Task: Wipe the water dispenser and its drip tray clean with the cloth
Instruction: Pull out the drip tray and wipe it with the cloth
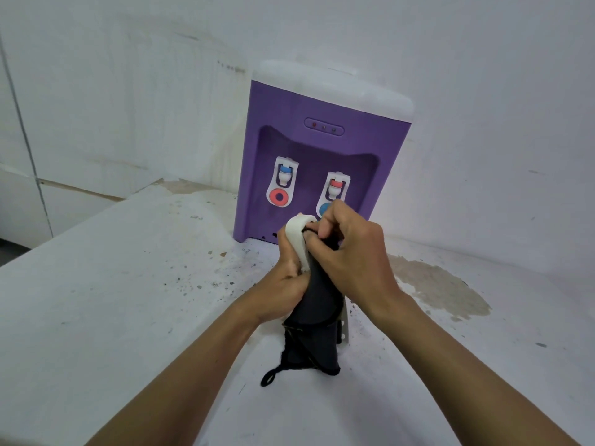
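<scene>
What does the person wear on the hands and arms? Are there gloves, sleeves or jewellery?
Nothing worn shows. The left hand and the right hand have no gloves, and no ring shows on the visible fingers. The left forearm and the right forearm are bare to the picture's edge: no sleeve, watch or bracelet.

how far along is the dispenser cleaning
Done: the tray is off the dispenser. In hand: left hand holds the tray, right hand grips the cloth over it. Left: refit the tray; whether the dispenser body is wiped doesn't show.
</scene>
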